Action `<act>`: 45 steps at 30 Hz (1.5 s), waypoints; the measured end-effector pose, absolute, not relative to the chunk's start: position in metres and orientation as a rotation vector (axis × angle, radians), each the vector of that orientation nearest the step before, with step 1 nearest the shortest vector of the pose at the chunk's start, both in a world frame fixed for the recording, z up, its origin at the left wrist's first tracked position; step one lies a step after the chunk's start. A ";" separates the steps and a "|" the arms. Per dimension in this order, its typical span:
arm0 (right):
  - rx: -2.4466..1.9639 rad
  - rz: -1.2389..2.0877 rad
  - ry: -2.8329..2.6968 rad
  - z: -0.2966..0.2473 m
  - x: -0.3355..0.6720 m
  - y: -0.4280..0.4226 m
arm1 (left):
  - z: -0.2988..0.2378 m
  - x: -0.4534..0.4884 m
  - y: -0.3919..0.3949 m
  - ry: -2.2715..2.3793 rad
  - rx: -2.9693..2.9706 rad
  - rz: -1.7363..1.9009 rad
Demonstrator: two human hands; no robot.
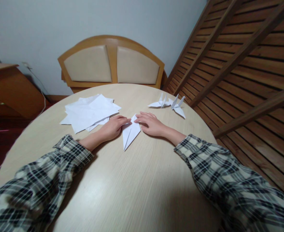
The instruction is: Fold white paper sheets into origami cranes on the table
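A white folded paper, a narrow kite shape with a centre slit, lies on the table with its long point toward me. My left hand closes on its upper left edge, fingers pressed together. On the upper right edge, my right hand grips the same paper between bent fingers and thumb. Fingers hide parts of the paper's top corners. Two finished paper cranes, a left one and a right one, stand beyond my right hand. Past my left hand lies a loose pile of white paper sheets.
The round wooden table fills the foreground. Behind it stands a headboard with two cream panels, against a pale wall. A slatted wooden partition leans along the right side. A brown desk and a white cable are at left.
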State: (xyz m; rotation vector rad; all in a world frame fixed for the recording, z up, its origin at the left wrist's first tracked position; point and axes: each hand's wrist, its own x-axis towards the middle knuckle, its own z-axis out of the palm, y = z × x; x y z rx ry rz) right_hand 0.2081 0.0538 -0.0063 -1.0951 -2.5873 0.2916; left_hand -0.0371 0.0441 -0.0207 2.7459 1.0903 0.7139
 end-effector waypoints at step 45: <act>-0.528 0.257 -2.673 -0.005 0.210 0.051 | -0.002 -0.025 0.028 1.051 2.795 0.523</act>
